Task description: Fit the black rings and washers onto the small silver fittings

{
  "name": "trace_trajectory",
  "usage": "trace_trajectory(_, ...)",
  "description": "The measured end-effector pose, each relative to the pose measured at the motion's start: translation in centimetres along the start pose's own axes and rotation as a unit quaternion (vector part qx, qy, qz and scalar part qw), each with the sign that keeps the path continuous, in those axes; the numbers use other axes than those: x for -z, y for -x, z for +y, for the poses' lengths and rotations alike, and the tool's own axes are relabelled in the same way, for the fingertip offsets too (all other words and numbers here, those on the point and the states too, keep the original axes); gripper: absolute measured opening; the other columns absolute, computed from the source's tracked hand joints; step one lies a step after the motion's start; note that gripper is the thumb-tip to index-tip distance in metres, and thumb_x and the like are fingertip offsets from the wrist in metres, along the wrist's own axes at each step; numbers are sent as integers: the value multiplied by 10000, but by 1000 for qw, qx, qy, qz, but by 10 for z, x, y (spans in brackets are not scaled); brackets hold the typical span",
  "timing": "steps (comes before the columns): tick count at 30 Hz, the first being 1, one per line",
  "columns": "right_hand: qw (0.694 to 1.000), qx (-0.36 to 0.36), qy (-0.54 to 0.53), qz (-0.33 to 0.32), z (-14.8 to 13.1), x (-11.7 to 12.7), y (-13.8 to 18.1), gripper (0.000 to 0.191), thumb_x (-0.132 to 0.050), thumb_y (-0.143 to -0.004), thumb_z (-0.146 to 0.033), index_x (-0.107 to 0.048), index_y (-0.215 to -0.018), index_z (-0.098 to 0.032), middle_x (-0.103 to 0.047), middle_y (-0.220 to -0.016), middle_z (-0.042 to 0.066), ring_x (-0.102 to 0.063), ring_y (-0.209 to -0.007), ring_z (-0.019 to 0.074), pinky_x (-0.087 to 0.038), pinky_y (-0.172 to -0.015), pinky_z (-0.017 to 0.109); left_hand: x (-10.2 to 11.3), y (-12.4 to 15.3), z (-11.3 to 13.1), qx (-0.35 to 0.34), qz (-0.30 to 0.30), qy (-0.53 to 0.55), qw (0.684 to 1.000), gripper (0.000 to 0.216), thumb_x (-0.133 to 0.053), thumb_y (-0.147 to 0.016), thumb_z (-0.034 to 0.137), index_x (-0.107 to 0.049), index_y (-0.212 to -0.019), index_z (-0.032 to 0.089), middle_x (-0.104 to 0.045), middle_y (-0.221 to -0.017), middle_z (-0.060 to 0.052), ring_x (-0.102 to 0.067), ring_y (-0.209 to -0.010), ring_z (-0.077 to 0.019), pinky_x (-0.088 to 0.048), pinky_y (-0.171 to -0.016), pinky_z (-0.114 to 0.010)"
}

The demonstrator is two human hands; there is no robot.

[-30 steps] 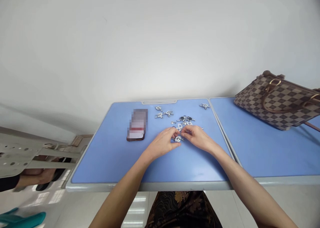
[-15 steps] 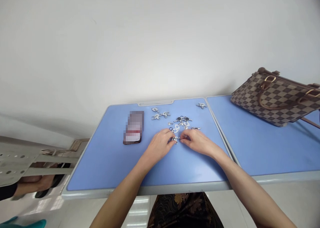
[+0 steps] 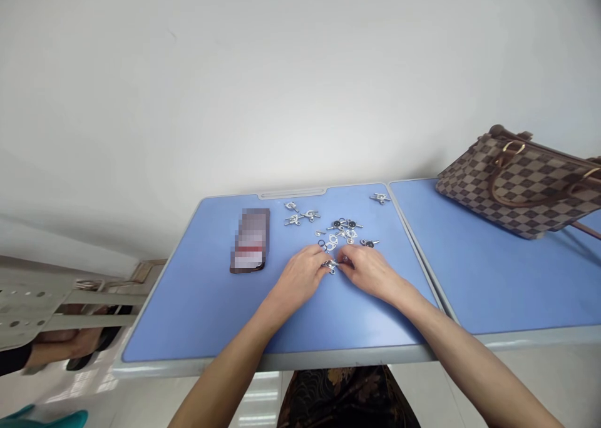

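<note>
My left hand (image 3: 300,276) and my right hand (image 3: 369,270) meet over the middle of a blue table (image 3: 206,315). Both pinch one small silver metal part (image 3: 332,264) between their fingertips, close to the tabletop. Just beyond the fingers lies a loose cluster of several small silver and black metal pieces (image 3: 342,231). A few more silver pieces (image 3: 300,215) lie nearer the far edge, and one (image 3: 379,198) sits alone at the far right corner.
A phone with a dark case (image 3: 250,240) lies flat to the left of the parts. A brown checkered handbag (image 3: 521,187) stands on the adjoining blue table (image 3: 493,271) at right. A grey perforated rack (image 3: 28,300) and someone's foot are at lower left.
Both hands stayed together on the small metal part, shifting only slightly. The view drifted a little.
</note>
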State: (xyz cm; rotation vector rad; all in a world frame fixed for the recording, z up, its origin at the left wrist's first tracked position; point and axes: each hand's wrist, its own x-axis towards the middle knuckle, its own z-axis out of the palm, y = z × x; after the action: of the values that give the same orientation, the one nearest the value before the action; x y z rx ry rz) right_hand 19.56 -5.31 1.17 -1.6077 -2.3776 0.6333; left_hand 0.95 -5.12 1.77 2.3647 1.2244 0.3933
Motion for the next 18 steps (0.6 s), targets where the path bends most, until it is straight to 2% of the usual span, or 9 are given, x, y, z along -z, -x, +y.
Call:
trace_trajectory(11,999,-28,1,-22,-7,-5,2,88,-509,-819,-187,-596,-834,-191,-686,-764,27,-623,-717,167,-316,-594,254,1,4,13,32,8,-83,996,99,-520,-893,180,-618,-895,164,-585,-934,-45,-548,-908,-196,-450,-797,-326)
trace_trajectory(18,998,-52,-22,-13,-8,-9,7,67,-508,-808,-196,-549,-757,-190,-660,-717,17,-585,-640,149,-282,-555,249,1,3,13,28,-29,-104,994,83,-504,-903,154,-576,-863,168,-592,-865,-27,-554,-838,-192,-438,-725,-318)
